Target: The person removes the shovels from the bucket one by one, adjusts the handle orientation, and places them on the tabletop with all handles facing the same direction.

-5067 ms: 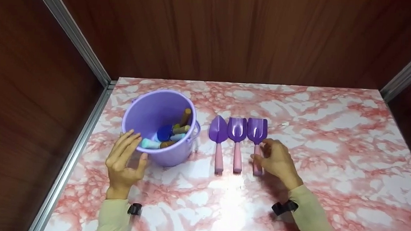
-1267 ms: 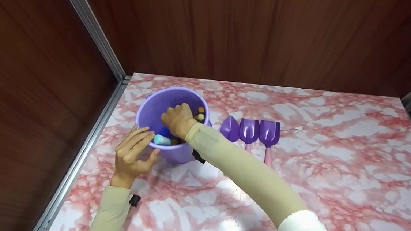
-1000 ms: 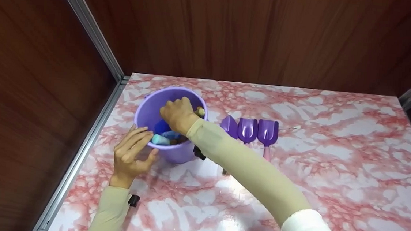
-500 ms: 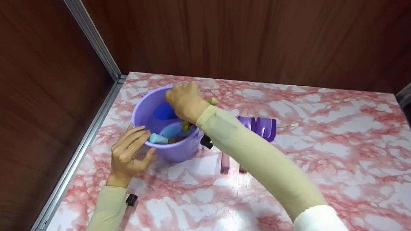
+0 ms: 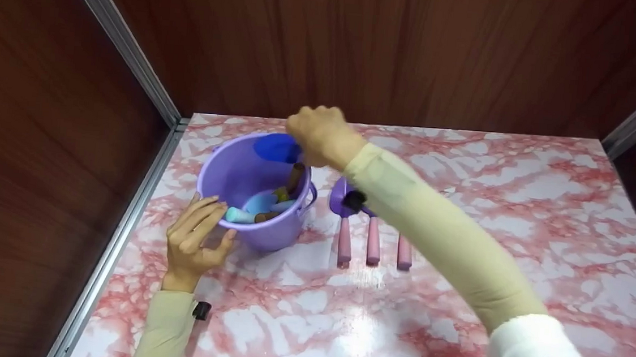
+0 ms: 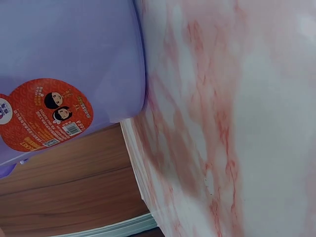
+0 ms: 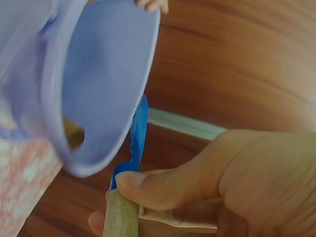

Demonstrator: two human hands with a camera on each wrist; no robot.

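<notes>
The right grip [image 5: 324, 135] holds a blue tool [image 5: 275, 148] at the purple bucket [image 5: 268, 238], which the left grip [image 5: 193, 245] touches. Three pink-handled tools [image 5: 345, 240] lie on the bench [image 5: 307, 319].

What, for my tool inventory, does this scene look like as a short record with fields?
Left hand: rests on rim of purple bucket
Right hand: grips blue hand shovel, blade at bucket's mouth
Inside bucket: light-blue blade, turquoise piece, brown handles
Right of bucket: purple trowel, two more pink-handled tools, partly hidden by right arm
Bucket label: round red sticker
Surface: red-and-white marbled tabletop
</notes>
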